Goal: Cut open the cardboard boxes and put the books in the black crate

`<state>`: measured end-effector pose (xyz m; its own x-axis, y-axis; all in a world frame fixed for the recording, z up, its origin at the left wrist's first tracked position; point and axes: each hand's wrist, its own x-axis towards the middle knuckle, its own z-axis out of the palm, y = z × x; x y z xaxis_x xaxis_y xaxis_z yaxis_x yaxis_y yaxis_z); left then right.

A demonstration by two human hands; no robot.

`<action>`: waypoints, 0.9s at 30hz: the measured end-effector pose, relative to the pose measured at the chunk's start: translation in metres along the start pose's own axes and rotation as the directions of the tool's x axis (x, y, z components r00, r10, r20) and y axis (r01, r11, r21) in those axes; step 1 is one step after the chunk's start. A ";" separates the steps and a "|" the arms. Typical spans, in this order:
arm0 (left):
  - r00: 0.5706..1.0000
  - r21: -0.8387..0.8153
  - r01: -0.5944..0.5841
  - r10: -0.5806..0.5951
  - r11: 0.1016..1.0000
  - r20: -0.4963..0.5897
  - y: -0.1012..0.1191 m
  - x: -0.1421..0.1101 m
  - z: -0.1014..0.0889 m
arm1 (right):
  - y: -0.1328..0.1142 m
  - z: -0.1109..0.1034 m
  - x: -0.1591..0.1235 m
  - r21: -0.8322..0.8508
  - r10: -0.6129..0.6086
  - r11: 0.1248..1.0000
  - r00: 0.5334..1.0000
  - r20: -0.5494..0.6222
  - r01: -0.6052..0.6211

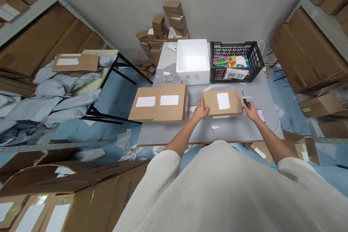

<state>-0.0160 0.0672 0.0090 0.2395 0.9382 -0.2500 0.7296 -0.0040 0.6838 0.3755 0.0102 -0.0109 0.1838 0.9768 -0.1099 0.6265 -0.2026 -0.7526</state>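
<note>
A brown cardboard box [213, 103] with a white label lies on the grey table before me. My left hand [200, 110] grips its left end, thumb on the front side and fingers along the edge. In my right hand [251, 111], close to the box's right end, is a utility knife [245, 100] with a black and yellow handle, its blade pointing up and away from me. A phone [261, 116] with a lit pink screen lies beside that hand, partly covered by the forearm.
Two labelled boxes [172, 110] sit left on the table [163, 134]. Behind stand a white foam bin [193, 76] and a black crate [233, 48] holding colourful packages. Stacked cartons [178, 23] rest against the wall; grey bags [67, 87] cover a side table.
</note>
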 end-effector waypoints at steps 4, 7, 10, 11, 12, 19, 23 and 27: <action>0.996 -0.004 0.048 -0.047 0.999 0.073 -0.003 -0.009 0.008 | 0.000 0.007 -0.007 0.100 0.139 0.986 0.989 -0.058 -0.133; 0.990 -0.002 0.074 -0.073 0.997 0.121 -0.003 -0.015 0.014 | -0.004 0.010 -0.011 0.122 0.151 0.982 0.987 -0.047 -0.145; 0.987 -0.005 0.081 -0.080 0.997 0.140 -0.004 -0.021 0.020 | -0.009 0.009 -0.019 0.109 0.167 0.981 0.985 -0.047 -0.161; 0.988 -0.010 0.078 -0.076 0.997 0.136 -0.005 -0.023 0.022 | -0.012 0.009 -0.022 0.100 0.180 0.979 0.982 -0.048 -0.175; 0.989 -0.014 0.072 -0.069 0.997 0.129 -0.004 -0.025 0.023 | -0.014 0.008 -0.025 0.091 0.193 0.978 0.980 -0.050 -0.188; 0.992 0.111 0.033 -0.046 0.993 0.118 0.018 -0.035 0.003 | -0.033 -0.007 -0.034 0.059 0.152 0.987 0.981 -0.118 -0.146; 0.998 0.225 0.014 -0.028 0.974 0.058 0.033 -0.036 -0.015 | -0.044 -0.025 -0.031 0.065 0.130 0.991 0.978 -0.162 -0.121; 0.998 0.247 0.040 -0.048 0.968 0.027 0.040 -0.033 -0.019 | -0.046 -0.029 -0.026 0.075 0.124 0.991 0.980 -0.155 -0.113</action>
<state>-0.0072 0.0423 0.0573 0.2210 0.9278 -0.3006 0.8743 -0.0519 0.4827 0.3644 -0.0078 0.0452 0.3752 0.9215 -0.1000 0.5434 -0.3061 -0.7817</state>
